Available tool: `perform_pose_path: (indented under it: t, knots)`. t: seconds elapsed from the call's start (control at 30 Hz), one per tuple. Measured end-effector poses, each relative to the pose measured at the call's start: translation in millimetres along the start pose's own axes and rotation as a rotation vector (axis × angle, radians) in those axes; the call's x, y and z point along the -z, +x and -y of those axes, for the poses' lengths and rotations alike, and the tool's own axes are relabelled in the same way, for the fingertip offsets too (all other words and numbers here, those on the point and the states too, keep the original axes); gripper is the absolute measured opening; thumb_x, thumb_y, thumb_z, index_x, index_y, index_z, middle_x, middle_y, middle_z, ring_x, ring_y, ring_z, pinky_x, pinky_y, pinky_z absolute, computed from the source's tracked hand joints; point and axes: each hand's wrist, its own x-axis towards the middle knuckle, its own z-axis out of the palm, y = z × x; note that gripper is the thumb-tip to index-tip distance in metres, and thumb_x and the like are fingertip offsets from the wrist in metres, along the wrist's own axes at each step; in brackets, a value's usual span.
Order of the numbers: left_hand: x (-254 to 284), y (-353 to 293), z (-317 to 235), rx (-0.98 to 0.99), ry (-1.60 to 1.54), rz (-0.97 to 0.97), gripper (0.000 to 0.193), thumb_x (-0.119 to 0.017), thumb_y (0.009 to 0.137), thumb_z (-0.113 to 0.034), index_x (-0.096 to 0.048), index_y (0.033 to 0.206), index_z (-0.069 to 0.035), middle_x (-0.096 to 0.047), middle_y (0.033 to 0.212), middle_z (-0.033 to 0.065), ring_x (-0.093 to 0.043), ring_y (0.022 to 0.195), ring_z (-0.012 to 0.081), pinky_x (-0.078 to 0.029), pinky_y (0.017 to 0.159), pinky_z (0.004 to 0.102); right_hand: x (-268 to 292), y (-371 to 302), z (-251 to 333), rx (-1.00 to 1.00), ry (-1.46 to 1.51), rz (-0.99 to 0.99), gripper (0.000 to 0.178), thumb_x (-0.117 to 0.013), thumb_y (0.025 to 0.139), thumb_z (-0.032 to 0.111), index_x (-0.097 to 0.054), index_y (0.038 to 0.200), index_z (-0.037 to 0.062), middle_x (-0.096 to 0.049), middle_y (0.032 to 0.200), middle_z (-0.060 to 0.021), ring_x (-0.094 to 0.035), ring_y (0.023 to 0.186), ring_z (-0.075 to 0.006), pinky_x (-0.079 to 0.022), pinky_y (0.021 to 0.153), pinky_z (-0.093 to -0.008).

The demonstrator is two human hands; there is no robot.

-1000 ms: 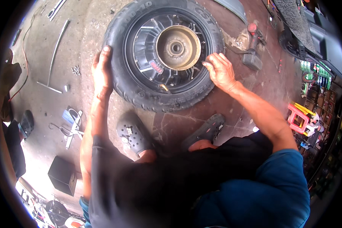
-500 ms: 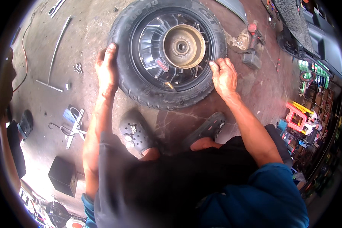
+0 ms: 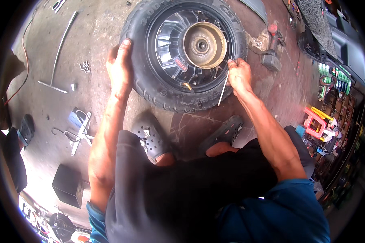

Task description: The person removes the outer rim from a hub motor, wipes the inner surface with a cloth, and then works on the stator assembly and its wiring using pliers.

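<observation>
A black motor wheel with a knobby tyre [image 3: 162,98] lies flat on the floor, its dark hub carrying a worn, tan brake drum [image 3: 207,64]. My left hand [image 3: 121,69] grips the tyre's left edge, thumb up on the sidewall and fingers partly hidden against the tread. At the lower right rim, my right hand [image 3: 239,76] is closed in a pinch over the sidewall. From its thumb side a thin white stick [image 3: 223,90] slants down across the tyre. A brass-coloured valve stem [image 3: 187,86] pokes out by the rim's lower side.
A red-and-black power tool [image 3: 273,44] lies right of the wheel. On the left are a T-shaped metal bar [image 3: 61,48], loose bolts [image 3: 84,67], scissors [image 3: 82,128] and a black box [image 3: 68,186]. Another person's shoe [image 3: 27,128] shows at the far left. My clogs [image 3: 151,135] flank the near side.
The wheel and both hands sit slightly further right and higher in view. The white stick now shows below my right hand, where it was not visible before.
</observation>
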Motion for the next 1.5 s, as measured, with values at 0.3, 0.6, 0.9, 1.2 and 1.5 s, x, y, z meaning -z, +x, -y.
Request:
perform_pose_path:
  t: [0.3, 0.6, 0.9, 1.2, 1.5]
  knots:
    - [6.6, 11.4, 12.1, -0.01, -0.041, 0.048, 0.056, -0.066, 0.089, -0.041, -0.06, 0.115, 0.008, -0.064, 0.102, 0.0125, -0.057, 0.09, 0.0185, -0.044, 0.086, 0.0312, 6.0, -6.6, 16.4, -0.064, 0.08, 0.086, 0.032, -0.056, 0.093, 0.03, -0.061, 0.084, -0.0005, -0.066, 0.075, -0.0192, -0.066, 0.07, -0.0319, -0.052, 0.066, -0.0446]
    - [6.3, 13.1, 12.1, 0.01, -0.009, 0.049, 0.061, -0.066, 0.088, -0.043, -0.058, 0.119, 0.008, -0.064, 0.107, 0.016, -0.058, 0.096, 0.0215, -0.045, 0.09, 0.0338, 60.2, 1.2, -9.0, 0.73, -0.324, 0.019, 0.023, -0.057, 0.093, 0.025, -0.062, 0.1, 0.0036, -0.066, 0.098, -0.0145, -0.062, 0.094, -0.0372, -0.05, 0.079, -0.0456]
    - [7.9, 13.9, 10.9, -0.005, 0.031, 0.048, 0.062, -0.065, 0.088, -0.045, -0.057, 0.12, 0.008, -0.064, 0.108, 0.0162, -0.058, 0.097, 0.021, -0.044, 0.09, 0.0332, 57.8, 24.0, -11.1, 1.12, -0.437, 0.058, 0.016, -0.065, 0.088, 0.017, -0.064, 0.098, 0.0059, -0.061, 0.09, -0.0086, -0.061, 0.085, -0.0303, -0.051, 0.073, -0.041]
    - [6.1, 9.2, 5.5, -0.01, 0.071, 0.033, 0.056, -0.063, 0.091, -0.043, -0.06, 0.119, 0.004, -0.066, 0.105, 0.0112, -0.06, 0.092, 0.0177, -0.048, 0.084, 0.0313, 58.3, 41.3, -16.3, 1.337, -0.432, 0.063, 0.016, -0.065, 0.085, 0.014, -0.063, 0.098, 0.0059, -0.058, 0.088, -0.0074, -0.06, 0.083, -0.0276, -0.051, 0.071, -0.0391]
    - [5.2, 10.9, 7.5, -0.009, 0.09, 0.04, 0.061, -0.063, 0.09, -0.045, -0.059, 0.119, 0.008, -0.064, 0.108, 0.0157, -0.058, 0.098, 0.0206, -0.044, 0.09, 0.0329, 73.9, 74.8, 8.6, 1.761, -0.709, 0.316, 0.022, -0.062, 0.078, 0.011, -0.062, 0.099, 0.0069, -0.052, 0.084, -0.003, -0.055, 0.08, -0.0211, -0.048, 0.071, -0.0342]
